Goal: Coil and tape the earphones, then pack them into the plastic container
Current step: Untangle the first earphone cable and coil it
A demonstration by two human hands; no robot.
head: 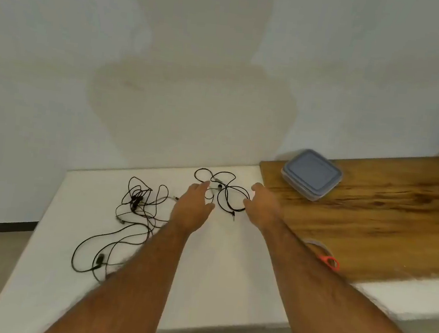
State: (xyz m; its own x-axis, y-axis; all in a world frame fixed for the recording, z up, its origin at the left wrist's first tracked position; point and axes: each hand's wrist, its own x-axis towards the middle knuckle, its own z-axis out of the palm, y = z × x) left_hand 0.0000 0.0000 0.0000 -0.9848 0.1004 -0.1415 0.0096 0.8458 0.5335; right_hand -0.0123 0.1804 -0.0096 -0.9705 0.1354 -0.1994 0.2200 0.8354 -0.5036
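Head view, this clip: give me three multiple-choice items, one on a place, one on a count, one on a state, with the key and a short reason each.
1. Where does the plastic container stand?
A. on the wooden board
B. on the white table beside the tangled earphones
C. on the floor

2. How many separate bunches of earphones lie on the white table?
A. one
B. two
C. four

3. How is the container?
A. lid on
B. lid off, lying beside it
C. tipped on its side

Key: 1 A, it sits at the far end of the wooden board. 2 B, a big tangle lies left of the left hand, and a smaller set lies between it and the right hand. 3 A, the grey-blue lid covers the top.
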